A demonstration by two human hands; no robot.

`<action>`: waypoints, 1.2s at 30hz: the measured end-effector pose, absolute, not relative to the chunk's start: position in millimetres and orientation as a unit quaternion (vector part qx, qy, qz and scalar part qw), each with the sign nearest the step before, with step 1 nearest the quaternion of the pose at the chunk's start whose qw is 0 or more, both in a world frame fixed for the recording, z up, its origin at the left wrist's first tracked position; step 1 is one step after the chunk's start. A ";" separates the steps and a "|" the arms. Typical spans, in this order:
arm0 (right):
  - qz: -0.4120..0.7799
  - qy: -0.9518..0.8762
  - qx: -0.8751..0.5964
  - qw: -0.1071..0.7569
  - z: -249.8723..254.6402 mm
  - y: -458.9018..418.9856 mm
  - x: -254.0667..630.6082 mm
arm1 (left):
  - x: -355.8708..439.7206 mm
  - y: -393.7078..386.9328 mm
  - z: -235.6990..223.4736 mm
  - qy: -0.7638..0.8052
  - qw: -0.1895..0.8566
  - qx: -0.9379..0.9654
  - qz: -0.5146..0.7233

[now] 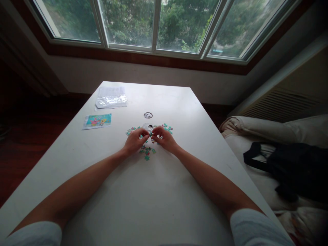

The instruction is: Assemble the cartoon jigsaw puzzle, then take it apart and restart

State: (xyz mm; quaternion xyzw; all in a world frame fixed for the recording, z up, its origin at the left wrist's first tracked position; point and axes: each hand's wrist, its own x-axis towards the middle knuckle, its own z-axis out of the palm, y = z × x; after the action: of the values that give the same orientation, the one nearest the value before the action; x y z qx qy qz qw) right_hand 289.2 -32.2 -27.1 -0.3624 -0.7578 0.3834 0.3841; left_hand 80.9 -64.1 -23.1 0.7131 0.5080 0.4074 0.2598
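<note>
My left hand (135, 140) and my right hand (166, 139) meet over the table, thumbs and fingertips pinched together. Between them is a small greenish jigsaw puzzle piece (150, 135); whether it is one piece or two joined ones is too small to tell. Loose puzzle pieces (147, 150), mostly green with some red, lie scattered below, beside and behind the hands, partly covered by them. Just beyond the fingertips sits a clear round container (147, 126) with something dark at its right side. A round lid-like disc (148, 115) lies farther back.
On the left of the white table (169, 205) lie a colourful cartoon picture card (98, 120) and a clear plastic bag with papers (111, 97). To the right stands a pale sofa (256, 136) with a dark bag or garment (299, 167). A window (153, 27) is ahead.
</note>
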 end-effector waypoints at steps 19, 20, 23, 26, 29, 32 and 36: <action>0.234 -0.809 -0.370 0.392 -24.1 -20.6 304.3 | 81.2 -63.0 -24.8 0.501 0.258 0.729 0.389; 0.213 -0.822 -0.368 0.380 -24.4 -18.5 307.2 | 81.6 -63.6 -24.4 0.508 0.238 0.739 0.373; 0.172 -0.860 -0.353 0.325 -27.0 -14.3 313.6 | 83.6 -65.8 -23.5 0.532 0.179 0.756 0.336; 0.149 -0.891 -0.333 0.272 -30.2 -13.6 316.0 | 85.5 -67.6 -23.0 0.546 0.152 0.764 0.309; 0.137 -0.905 -0.321 0.244 -32.0 -14.3 316.1 | 86.5 -68.7 -23.2 0.547 0.143 0.773 0.289; 0.128 -0.907 -0.323 0.237 -32.1 -15.0 315.5 | 87.1 -69.1 -24.1 0.542 0.129 0.781 0.283; 0.125 -0.907 -0.330 0.230 -31.4 -15.8 314.5 | 87.9 -68.5 -26.1 0.529 0.108 0.792 0.285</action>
State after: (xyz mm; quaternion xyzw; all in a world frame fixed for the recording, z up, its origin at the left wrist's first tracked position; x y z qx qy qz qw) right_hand 314.5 -15.8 -31.4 -0.3295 -0.9069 0.1254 0.2305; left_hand 87.9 -68.5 -26.1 0.7919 0.5293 0.2848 0.1083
